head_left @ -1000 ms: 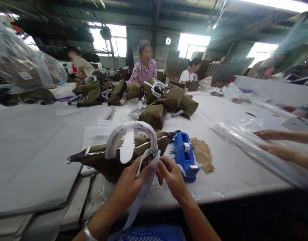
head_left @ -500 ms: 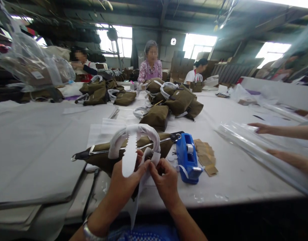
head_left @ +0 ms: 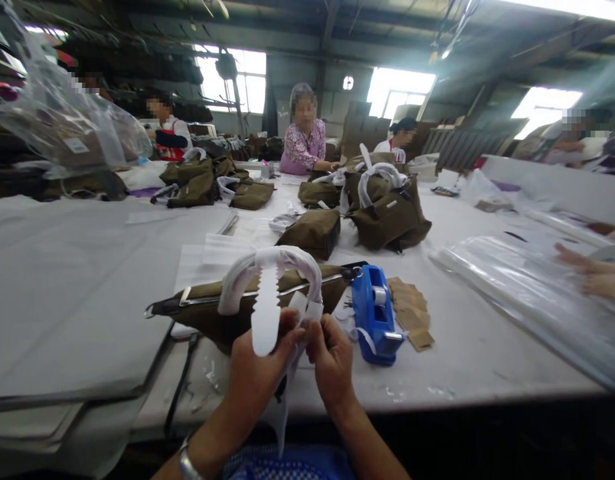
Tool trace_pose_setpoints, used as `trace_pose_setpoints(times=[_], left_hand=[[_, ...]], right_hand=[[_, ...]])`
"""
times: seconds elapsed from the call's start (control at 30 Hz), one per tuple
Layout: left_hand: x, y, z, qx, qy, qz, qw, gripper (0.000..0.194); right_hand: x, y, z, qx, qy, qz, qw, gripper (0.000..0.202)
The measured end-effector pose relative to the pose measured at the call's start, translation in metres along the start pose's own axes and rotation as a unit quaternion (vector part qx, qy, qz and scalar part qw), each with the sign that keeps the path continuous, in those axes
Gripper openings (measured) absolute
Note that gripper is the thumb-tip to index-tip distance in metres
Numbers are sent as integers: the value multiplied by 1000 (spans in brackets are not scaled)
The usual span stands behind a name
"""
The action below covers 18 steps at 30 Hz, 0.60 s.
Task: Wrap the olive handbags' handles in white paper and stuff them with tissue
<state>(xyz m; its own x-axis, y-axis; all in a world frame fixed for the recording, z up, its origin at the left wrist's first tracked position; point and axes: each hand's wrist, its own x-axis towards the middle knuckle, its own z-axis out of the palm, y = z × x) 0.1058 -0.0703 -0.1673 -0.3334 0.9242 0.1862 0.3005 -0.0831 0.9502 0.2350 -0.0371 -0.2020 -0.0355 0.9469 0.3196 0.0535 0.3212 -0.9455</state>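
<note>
An olive handbag (head_left: 207,321) with a silver zipper lies in front of me, its arched handle (head_left: 233,285) wrapped in white. From the top of the handle hangs a white strip with toothed edges (head_left: 266,317), partly in front of my left hand (head_left: 255,370). Both hands are closed at the right foot of the handle. My left hand pinches a white wrapping strip (head_left: 282,423), whose loose end dangles toward my lap. The fingertips of my right hand (head_left: 333,365) pinch the same wrapping close by; exactly what lies between them is partly hidden.
Right of the handbag stands a blue tape dispenser (head_left: 375,320), beside brown paper pieces (head_left: 412,310). Olive bags (head_left: 387,217) are piled farther back. A co-worker's hands (head_left: 595,270) are by clear plastic sheeting (head_left: 507,293) at right. White sheets (head_left: 77,287) cover the left.
My hands have shifted slightly at the handle's foot, still pinching. Across the table, a bag with wrapped handles has moved right and stands more upright. The co-worker's hands at right have moved rightward.
</note>
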Motion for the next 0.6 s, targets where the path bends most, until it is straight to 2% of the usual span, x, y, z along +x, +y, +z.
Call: trace_pose_setpoints(times=[0.27, 0.47, 0.6], left_hand=[[4, 2, -3, -5, -8, 13, 1000, 31], [5, -1, -1, 58, -24, 109, 992, 22], [1, -4, 0, 86, -39, 161, 982, 32]], right_hand=[[9, -3, 4, -74, 21, -16, 997, 44], [10, 5, -1, -66, -10, -26, 997, 44], [9, 9, -3, -33, -29, -13, 999, 42]])
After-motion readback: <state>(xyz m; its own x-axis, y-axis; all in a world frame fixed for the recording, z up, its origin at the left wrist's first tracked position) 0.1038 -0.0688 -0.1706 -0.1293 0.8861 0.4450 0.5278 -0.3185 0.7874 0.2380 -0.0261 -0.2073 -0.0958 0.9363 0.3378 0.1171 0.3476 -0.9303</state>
